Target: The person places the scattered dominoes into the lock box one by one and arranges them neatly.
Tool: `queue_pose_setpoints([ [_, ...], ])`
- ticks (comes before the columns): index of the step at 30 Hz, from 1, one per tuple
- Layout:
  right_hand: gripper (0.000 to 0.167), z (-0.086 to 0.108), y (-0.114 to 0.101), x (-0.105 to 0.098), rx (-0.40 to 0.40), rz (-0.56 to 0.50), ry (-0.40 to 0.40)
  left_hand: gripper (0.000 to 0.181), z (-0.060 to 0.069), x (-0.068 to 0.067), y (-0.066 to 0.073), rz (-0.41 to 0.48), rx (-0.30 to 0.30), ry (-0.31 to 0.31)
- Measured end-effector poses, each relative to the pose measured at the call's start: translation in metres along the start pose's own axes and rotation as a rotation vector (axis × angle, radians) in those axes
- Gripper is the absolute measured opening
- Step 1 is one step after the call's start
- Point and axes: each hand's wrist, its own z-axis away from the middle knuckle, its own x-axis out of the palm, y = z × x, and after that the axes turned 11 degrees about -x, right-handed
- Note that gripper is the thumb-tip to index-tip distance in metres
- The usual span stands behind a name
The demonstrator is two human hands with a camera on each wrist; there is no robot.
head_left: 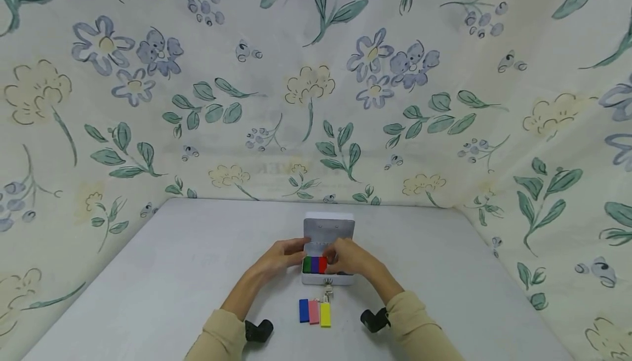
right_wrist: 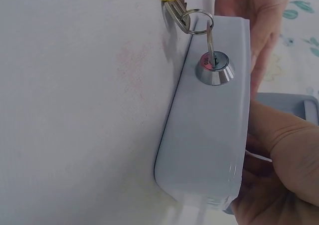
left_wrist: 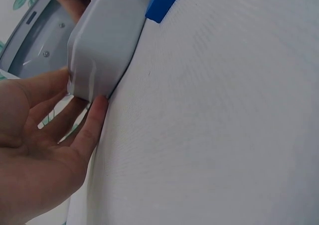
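A light grey metal cash box [head_left: 316,280] stands on the table with its lid [head_left: 321,228] raised. Inside, a green block [head_left: 307,264], a purple block [head_left: 314,264] and a red block [head_left: 323,265] sit side by side. My left hand [head_left: 283,257] touches the box's left end with fingers extended, as the left wrist view shows. Over the box's right part, my right hand [head_left: 348,257] reaches in with bent fingers beside the red block. Its fingertips are hidden, so whether it pinches anything cannot be told. A key stands in the front lock [right_wrist: 214,68].
Before the box lie a blue tag [head_left: 303,311], a pink tag [head_left: 314,312] and a yellow tag [head_left: 325,315]. Keys on a ring [right_wrist: 198,21] hang from the lock near the yellow tag. Floral cloth [head_left: 311,130] rises behind the white table [head_left: 419,273].
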Motion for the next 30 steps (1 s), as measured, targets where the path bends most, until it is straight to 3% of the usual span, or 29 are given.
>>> queue_pose_setpoints([
  [23,0.032,0.0001,-0.0008,0.0056,0.028,0.033,-0.003,0.049,-0.0001,0.0017,-0.0004,0.008,0.014,-0.005],
  [30,0.033,0.0014,-0.0034,0.0031,-0.009,0.033,-0.014,0.048,-0.0030,0.0003,-0.0014,0.003,0.014,-0.007],
])
